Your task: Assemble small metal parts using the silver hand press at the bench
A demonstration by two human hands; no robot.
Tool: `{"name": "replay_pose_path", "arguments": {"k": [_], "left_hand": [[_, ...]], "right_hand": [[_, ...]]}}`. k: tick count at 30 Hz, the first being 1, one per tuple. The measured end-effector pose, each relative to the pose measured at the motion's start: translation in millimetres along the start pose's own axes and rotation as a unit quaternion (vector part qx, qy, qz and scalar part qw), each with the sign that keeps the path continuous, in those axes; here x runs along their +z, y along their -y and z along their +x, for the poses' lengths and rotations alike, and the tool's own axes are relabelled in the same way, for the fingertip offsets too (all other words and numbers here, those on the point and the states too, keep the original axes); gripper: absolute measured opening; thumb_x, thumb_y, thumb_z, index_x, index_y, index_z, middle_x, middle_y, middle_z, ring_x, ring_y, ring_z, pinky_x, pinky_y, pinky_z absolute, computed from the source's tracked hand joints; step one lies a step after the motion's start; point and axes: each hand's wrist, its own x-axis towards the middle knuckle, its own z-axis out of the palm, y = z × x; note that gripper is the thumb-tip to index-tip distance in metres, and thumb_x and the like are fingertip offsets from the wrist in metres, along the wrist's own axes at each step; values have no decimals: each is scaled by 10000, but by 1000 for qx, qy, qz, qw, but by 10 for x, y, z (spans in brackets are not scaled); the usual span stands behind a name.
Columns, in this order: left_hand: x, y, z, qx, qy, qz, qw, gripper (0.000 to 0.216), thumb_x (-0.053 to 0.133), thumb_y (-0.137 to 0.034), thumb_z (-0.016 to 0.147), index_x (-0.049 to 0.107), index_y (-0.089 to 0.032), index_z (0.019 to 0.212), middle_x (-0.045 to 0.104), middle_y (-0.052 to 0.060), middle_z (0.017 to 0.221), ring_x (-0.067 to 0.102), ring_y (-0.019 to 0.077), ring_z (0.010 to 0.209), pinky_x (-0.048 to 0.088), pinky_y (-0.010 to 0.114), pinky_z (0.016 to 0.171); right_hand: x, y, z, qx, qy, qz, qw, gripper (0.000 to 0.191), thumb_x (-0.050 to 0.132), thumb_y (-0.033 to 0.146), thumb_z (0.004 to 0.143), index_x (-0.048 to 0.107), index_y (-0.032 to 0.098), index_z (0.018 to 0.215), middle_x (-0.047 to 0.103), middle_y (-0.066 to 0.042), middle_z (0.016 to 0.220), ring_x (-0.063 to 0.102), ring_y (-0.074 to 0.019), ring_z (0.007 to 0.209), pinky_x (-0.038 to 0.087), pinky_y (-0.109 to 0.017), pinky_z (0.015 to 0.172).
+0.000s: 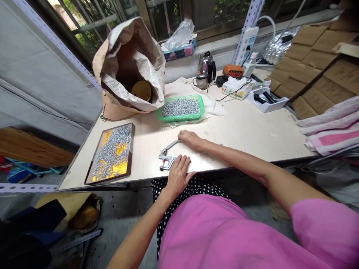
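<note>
A pair of silver snap-fastener pliers [167, 161] lies on the table near the front edge, its two handles spread apart. My left hand [179, 173] rests over the lower handle, fingers laid flat and thumb out to the side. Around the end of the upper handle, the fingers of my right hand [192, 140] are curled closed. The pliers' jaw end, with a small red part, points left and is uncovered. To the left sits a shallow tray [131, 149] of small silvery metal pieces on a yellow bottom. A green basket [182, 118] behind my hands holds more such pieces.
A large open paper sack [112, 102] stands at the back left. Along the back are a metal pot [204, 67], a metal cup [201, 81], a tissue box [235, 89] and a white tray [267, 106] with dark items. Stacked cardboard [311, 74] borders the right side.
</note>
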Motion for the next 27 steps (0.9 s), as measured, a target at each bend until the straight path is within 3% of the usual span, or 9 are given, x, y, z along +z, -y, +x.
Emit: {"name": "replay_pose_path", "arguments": {"k": [3,6,9,12,16,19,22,25,27], "left_hand": [[28,-4,-46,-8,-12,-17,1000,600,574,-471,1029,492,-172,1542,562,187,1554,425,378,1525,418,584,1225],[74,5,-80,1,-31,-6,999,621,569,-516,1023,528,-133,1509,581,210,1524,453,384,1503,433,562,1215],[149,6,-130,19,-83,35,996,608,548,-548,1024,593,-95,1428,664,230,1398,599,374,1354,529,526,1111],[264,-1,-187,25,-152,82,985,498,492,-533,1053,686,-124,1258,766,167,1120,728,301,1027,608,443,924],[479,34,-206,5,-231,112,966,476,410,-513,1082,724,-158,1120,767,143,1046,721,266,941,586,381,864],[595,59,-175,5,-272,109,956,479,372,-481,1095,721,-162,1174,773,149,1099,719,281,999,567,391,877],[611,71,-134,13,-279,109,954,456,477,-448,1066,665,-146,1351,735,153,1314,662,329,1241,543,429,982],[560,82,-108,37,-244,123,961,559,622,-435,997,596,-130,1464,644,134,1487,573,353,1390,514,445,1071],[529,87,-105,41,-232,132,963,615,656,-430,974,568,-124,1500,618,127,1520,548,358,1423,513,448,1087]], "right_hand": [[-107,56,179,-6,13,0,1000,226,572,190,1026,695,102,1193,656,-150,1195,602,-224,1034,440,-315,822],[-134,365,279,-114,27,-7,993,256,616,244,1022,698,190,1259,641,-117,1243,586,-227,1063,435,-315,789],[-77,739,291,-253,62,-49,964,146,632,270,1021,754,210,1073,661,-98,1149,568,-236,1025,427,-328,738],[21,956,291,-296,66,-82,949,142,632,211,1014,734,181,921,669,-94,1077,558,-216,963,424,-329,718],[126,1010,366,-356,36,-79,930,151,676,219,991,682,205,841,682,-55,1047,568,-202,944,432,-329,729],[138,976,477,-325,10,-22,946,160,634,281,1012,672,205,877,689,-26,979,584,-170,847,431,-309,694],[24,767,661,-219,-112,67,967,142,626,315,1004,684,186,1018,697,-30,987,607,-167,873,454,-291,749],[-218,295,884,-82,-202,60,974,157,621,291,1004,705,162,1036,712,-79,1040,618,-209,987,470,-334,884],[-392,-114,1013,-14,-187,9,982,219,636,322,1004,722,149,1107,706,-135,1200,598,-269,1161,465,-398,987]]}}
